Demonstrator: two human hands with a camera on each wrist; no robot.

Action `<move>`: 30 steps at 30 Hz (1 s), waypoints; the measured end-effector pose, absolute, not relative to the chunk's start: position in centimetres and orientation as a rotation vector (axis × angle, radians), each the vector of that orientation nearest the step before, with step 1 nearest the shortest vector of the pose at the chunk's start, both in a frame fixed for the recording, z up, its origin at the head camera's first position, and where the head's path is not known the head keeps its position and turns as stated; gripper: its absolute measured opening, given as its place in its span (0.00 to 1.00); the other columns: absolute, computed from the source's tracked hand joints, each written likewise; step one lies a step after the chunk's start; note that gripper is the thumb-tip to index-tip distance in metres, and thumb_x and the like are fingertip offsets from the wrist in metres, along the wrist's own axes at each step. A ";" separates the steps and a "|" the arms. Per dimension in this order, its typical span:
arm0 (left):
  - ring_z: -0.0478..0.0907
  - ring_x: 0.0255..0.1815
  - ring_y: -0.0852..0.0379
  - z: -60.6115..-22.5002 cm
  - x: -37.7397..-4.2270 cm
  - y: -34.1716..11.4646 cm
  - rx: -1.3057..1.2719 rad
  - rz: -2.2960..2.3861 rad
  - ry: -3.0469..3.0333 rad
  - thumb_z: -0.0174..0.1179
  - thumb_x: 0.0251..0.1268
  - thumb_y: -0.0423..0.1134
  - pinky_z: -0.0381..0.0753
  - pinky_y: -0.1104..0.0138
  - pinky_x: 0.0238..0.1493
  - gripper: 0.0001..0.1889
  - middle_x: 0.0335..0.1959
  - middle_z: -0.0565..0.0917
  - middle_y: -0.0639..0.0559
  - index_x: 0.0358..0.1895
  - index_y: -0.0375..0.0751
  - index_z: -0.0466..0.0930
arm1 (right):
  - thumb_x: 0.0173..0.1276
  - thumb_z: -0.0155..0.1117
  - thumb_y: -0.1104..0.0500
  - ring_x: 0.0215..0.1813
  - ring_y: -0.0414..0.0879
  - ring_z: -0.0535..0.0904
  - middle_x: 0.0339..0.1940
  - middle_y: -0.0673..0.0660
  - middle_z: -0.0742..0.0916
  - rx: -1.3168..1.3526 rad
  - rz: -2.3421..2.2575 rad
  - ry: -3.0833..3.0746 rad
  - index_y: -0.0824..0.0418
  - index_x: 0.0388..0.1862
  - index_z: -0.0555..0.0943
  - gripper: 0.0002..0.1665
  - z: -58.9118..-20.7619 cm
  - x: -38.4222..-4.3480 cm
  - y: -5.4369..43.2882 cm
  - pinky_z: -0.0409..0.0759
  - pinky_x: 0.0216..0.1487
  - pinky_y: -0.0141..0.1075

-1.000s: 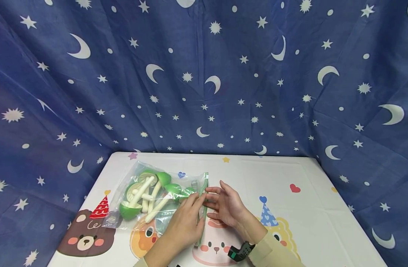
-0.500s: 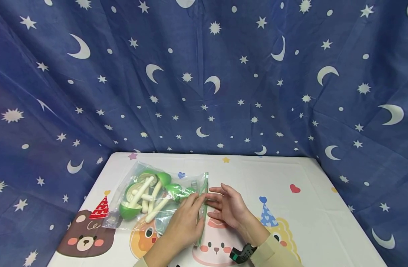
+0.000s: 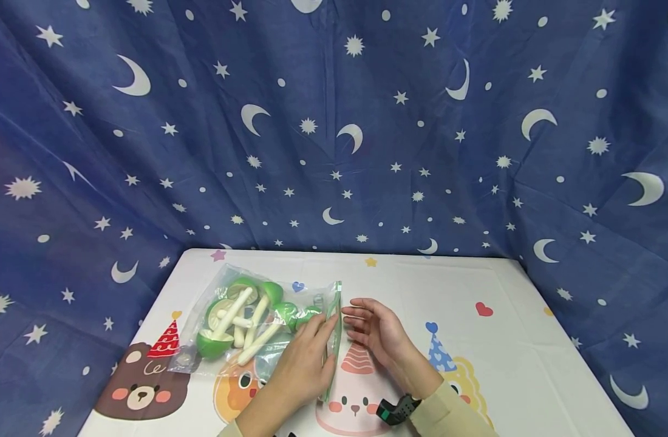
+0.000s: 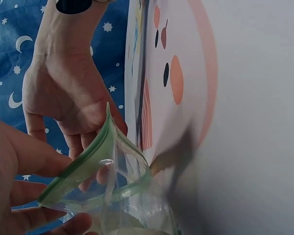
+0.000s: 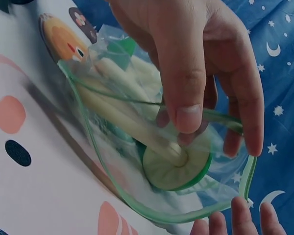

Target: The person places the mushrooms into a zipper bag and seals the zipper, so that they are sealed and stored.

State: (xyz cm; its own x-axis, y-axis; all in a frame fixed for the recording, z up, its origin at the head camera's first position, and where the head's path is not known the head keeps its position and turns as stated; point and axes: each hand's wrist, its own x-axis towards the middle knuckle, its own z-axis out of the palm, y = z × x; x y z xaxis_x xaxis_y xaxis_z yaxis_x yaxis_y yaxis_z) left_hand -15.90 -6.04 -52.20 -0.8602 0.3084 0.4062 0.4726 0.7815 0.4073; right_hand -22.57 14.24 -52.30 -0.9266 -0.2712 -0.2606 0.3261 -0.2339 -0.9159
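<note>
A clear zip bag with a green-edged mouth lies on the table in the head view. Inside are several toy mushrooms with green caps and cream stems. My left hand grips the upper lip of the bag near the green strip, its thumb and fingers on either side of the plastic. The mouth gapes in both wrist views, and a mushroom's ribbed underside shows through it. Just right of the mouth is my right hand, fingers loosely bent, holding nothing.
The white tablecloth is printed with cartoon animals, hearts and stars. A blue curtain with moons and stars hangs behind and at the sides. A dark band sits on the right wrist.
My right hand has drawn slightly right, its fingertips now apart from the bag's edge. The left hand keeps its hold, and the bag stays in place.
</note>
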 end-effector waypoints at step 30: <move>0.80 0.68 0.45 -52.1 -15.6 -5.9 -0.618 -0.697 -2.713 0.74 0.62 0.38 0.83 0.50 0.71 0.38 0.68 0.81 0.45 0.78 0.41 0.74 | 0.83 0.55 0.49 0.53 0.46 0.92 0.54 0.56 0.91 0.044 -2.145 1.560 0.67 0.74 0.71 0.30 -54.1 -23.6 13.0 0.89 0.64 0.48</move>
State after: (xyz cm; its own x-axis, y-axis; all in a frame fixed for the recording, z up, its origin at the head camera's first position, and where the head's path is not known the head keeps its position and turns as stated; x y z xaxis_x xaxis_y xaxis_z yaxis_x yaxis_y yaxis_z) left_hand -15.61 -5.87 -52.09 -0.8719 0.3347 0.3575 0.4655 0.7930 0.3930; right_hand -23.64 13.02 -54.09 -0.8824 -0.3615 -0.3013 0.3981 -0.2319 -0.8875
